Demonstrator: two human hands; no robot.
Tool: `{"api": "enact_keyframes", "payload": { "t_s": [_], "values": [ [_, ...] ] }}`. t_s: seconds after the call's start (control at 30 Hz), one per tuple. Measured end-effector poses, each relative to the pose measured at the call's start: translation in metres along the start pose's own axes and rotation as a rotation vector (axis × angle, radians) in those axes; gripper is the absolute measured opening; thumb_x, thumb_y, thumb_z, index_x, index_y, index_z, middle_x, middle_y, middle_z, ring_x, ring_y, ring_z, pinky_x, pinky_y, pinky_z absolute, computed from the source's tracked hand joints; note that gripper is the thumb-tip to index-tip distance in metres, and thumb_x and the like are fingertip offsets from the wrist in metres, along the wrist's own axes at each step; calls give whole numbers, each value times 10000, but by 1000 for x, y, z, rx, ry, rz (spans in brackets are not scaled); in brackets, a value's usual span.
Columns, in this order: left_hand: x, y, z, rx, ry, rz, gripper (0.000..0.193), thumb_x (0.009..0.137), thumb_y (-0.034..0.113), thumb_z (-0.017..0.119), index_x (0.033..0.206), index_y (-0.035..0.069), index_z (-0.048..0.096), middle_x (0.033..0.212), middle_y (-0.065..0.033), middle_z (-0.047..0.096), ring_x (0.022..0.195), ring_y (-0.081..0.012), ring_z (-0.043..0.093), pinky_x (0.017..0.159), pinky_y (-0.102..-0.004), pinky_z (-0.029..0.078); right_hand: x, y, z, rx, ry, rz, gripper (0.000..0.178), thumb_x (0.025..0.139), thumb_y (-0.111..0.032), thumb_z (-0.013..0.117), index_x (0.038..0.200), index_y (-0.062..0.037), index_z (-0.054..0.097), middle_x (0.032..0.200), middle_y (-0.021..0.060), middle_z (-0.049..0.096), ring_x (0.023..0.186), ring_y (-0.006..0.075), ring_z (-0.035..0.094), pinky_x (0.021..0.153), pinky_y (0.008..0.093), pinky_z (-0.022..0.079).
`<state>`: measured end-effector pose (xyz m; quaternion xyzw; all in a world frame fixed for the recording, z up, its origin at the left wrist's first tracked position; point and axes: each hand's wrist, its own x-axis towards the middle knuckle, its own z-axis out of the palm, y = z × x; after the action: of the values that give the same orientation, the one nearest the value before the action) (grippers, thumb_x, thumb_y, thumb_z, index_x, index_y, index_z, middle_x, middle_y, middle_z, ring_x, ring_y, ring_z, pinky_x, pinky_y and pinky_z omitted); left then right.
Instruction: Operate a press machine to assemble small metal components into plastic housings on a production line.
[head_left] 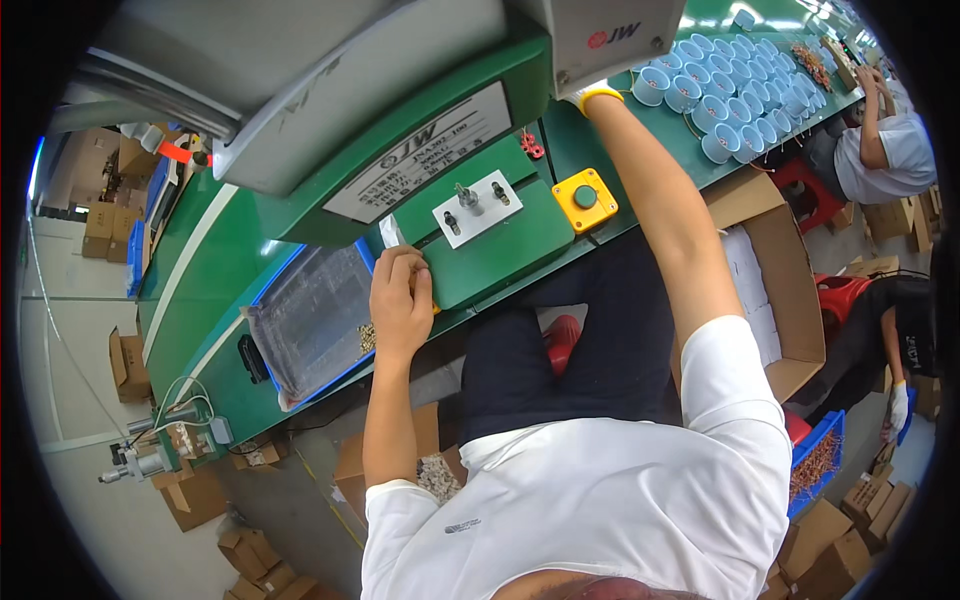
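Note:
My left hand [402,285] rests at the left end of a green press base [490,265], its fingers bent and close together. A bit of yellow shows beside its palm, and a small white piece [390,232] lies just past the fingers; whether the hand holds anything is hidden. My right hand [597,93], at a white glove with a yellow cuff, reaches past the press head [430,130], which hides its fingers. On the base sits a metal plate [470,228] with an upright pin and two bolts. A yellow box with a green button [583,201] stands at the base's right.
Left of the press, a blue-rimmed tray [300,320] holds small brass-coloured parts [367,338]. Many light-blue cups [720,112] crowd the bench at the far right. Small red parts [532,145] lie behind the base. An open carton [800,290] stands by my right side; other people work farther right.

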<state>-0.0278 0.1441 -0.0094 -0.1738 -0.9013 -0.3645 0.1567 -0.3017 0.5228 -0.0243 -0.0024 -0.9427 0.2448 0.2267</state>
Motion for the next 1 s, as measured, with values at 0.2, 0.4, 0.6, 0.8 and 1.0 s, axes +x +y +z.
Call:
{"api": "enact_keyframes", "payload": {
  "t_s": [0.2,0.4,0.6,0.8,1.0],
  "values": [
    [4,6,-7,-42,-9,-32,53,967,20,667,1017,17,649,1123,-139,701,974,-353,653,862,-435,530,-63,50,-99,-518,354,-41,457,873,-488,821,1165,-137,832,1446,173,684,1403,399,547,1130,527,484],
    [-4,-4,-5,13,12,39,51,1014,25,644,1058,0,635,1172,-135,685,905,-286,654,850,-362,531,-91,38,-119,-455,269,-226,259,971,-354,783,1060,-111,807,1375,207,657,1245,428,592,1030,574,478],
    [-4,-1,-2,18,17,31,52,1007,27,651,1048,-3,641,1179,-135,693,868,-273,654,830,-361,533,-199,-130,-120,807,234,-257,428,866,-154,918,1170,2,660,1367,207,727,1089,292,770,986,369,610],
    [-2,4,-2,28,21,15,80,939,25,682,1015,8,661,1138,-145,713,999,-378,673,886,-465,535,-201,-184,-82,580,404,-330,681,726,-213,1005,1311,-22,714,1260,153,765,1114,356,743,986,422,600],
    [-7,-1,-1,-11,35,-36,93,937,24,681,1026,3,663,1148,-152,716,1008,-384,677,881,-463,538,-197,-188,-90,525,268,-303,668,743,-271,987,1311,-43,720,1221,107,768,1108,350,721,966,439,594]
  ]
}}
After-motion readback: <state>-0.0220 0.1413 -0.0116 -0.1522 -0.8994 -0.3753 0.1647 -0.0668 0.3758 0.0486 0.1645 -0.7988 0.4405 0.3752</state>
